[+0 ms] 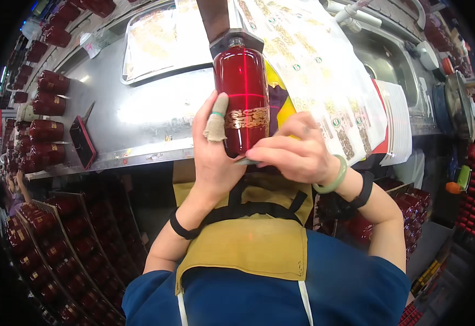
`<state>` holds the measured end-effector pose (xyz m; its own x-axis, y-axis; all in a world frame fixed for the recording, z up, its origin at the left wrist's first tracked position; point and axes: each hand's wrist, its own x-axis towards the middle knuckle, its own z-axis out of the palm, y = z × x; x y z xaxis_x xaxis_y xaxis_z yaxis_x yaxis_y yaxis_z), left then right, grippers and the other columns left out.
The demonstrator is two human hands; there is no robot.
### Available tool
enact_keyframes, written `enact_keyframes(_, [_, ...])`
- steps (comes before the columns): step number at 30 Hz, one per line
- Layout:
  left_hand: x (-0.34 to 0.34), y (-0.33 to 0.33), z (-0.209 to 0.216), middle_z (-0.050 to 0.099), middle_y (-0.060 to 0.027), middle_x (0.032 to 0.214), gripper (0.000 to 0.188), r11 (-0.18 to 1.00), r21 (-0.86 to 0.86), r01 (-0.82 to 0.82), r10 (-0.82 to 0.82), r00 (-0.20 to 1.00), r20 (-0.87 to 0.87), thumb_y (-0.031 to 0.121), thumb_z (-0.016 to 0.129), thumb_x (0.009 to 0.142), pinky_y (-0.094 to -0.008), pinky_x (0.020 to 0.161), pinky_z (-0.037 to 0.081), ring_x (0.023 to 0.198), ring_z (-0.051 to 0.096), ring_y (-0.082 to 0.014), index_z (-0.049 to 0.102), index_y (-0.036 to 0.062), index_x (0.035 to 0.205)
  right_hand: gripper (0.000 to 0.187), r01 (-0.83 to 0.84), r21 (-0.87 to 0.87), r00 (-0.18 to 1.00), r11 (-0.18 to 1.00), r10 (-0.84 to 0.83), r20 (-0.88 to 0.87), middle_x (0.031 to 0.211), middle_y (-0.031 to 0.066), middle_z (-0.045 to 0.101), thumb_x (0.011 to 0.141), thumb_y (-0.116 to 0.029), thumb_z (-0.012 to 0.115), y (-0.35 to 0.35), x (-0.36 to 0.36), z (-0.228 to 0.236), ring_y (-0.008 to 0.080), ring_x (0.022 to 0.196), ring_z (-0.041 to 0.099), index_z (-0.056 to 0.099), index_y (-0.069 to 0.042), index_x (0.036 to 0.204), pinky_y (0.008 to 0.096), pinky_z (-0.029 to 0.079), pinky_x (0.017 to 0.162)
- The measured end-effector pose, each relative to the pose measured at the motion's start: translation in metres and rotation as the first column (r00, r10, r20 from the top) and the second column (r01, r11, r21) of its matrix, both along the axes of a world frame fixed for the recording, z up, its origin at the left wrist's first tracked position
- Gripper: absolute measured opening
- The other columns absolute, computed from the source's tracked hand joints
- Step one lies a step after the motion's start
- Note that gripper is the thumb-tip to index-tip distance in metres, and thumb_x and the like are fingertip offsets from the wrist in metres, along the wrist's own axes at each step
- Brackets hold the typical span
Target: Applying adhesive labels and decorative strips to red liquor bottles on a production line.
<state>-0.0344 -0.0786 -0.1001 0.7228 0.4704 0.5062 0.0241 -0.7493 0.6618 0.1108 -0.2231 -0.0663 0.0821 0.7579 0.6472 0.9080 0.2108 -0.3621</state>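
A glossy dark red glass bottle lies with its neck away from me, set against a dark angled holder. Gold scrollwork decoration bands its lower part, and red light lines cross on the glass. My left hand is wrapped along the bottle's left side and base; one of its fingers wears a cloth finger cover. At the base, the fingertips of my right hand pinch a small greyish flat piece, partly hidden by the fingers. A pale green bangle circles my right wrist.
White sheets of gold decals cover the table to the right, beside a metal sink. A tray with a wet sheet stands at the back left. A dark red-edged case and several red jars are further left.
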Motion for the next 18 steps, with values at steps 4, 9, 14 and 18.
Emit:
enact_keyframes(4, [-0.011, 0.011, -0.006, 0.049, -0.0265, 0.149, 0.102, 0.995, -0.069, 0.073, -0.077, 0.996, -0.052, 0.011, 0.093, 0.068, -0.0447, 0.112, 0.045, 0.136, 0.051, -0.0415, 0.039, -0.0051, 0.153, 0.020, 0.295, 0.083, 0.952, 0.952, -0.285, -0.114, 0.098, -0.0005, 0.075, 0.081, -0.005, 0.072, 0.031, 0.034, 0.001, 0.0216, 0.079, 0.061, 0.076, -0.014, 0.099, 0.0368, 0.044, 0.084])
enact_keyframes(9, [-0.011, 0.020, -0.018, 0.050, -0.0232, 0.151, 0.109, 0.967, -0.198, 0.161, -0.183, 0.978, -0.099, 0.007, 0.092, 0.070, -0.0388, 0.108, 0.047, 0.130, 0.059, -0.0314, 0.030, -0.0055, 0.158, 0.022, -0.147, 0.104, 0.985, 0.984, 0.136, 0.105, 0.102, 0.0002, 0.074, 0.078, -0.007, 0.073, 0.011, 0.002, -0.002, 0.0193, 0.088, 0.065, 0.076, -0.017, 0.097, 0.0337, 0.046, 0.079])
enact_keyframes(14, [-0.010, 0.014, -0.007, 0.042, -0.0220, 0.155, 0.102, 0.984, -0.145, 0.106, -0.107, 0.994, 0.000, 0.009, 0.092, 0.067, -0.0427, 0.113, 0.044, 0.138, 0.050, -0.0364, 0.040, -0.0019, 0.154, 0.017, 0.205, 0.152, 0.978, 0.967, -0.197, -0.064, 0.098, 0.0012, 0.074, 0.081, -0.009, 0.072, 0.058, 0.052, 0.011, 0.0218, 0.084, 0.063, 0.076, -0.013, 0.097, 0.0379, 0.046, 0.081])
enact_keyframes(18, [-0.011, 0.017, -0.016, 0.048, -0.0232, 0.151, 0.102, 0.979, -0.171, 0.113, -0.113, 0.994, 0.005, 0.012, 0.093, 0.069, -0.0430, 0.113, 0.044, 0.138, 0.051, -0.0371, 0.039, -0.0043, 0.154, 0.017, 0.207, 0.160, 0.962, 0.965, -0.231, 0.146, 0.096, -0.0012, 0.075, 0.081, -0.011, 0.072, 0.037, 0.033, 0.007, 0.0186, 0.083, 0.061, 0.077, -0.016, 0.096, 0.0362, 0.045, 0.082])
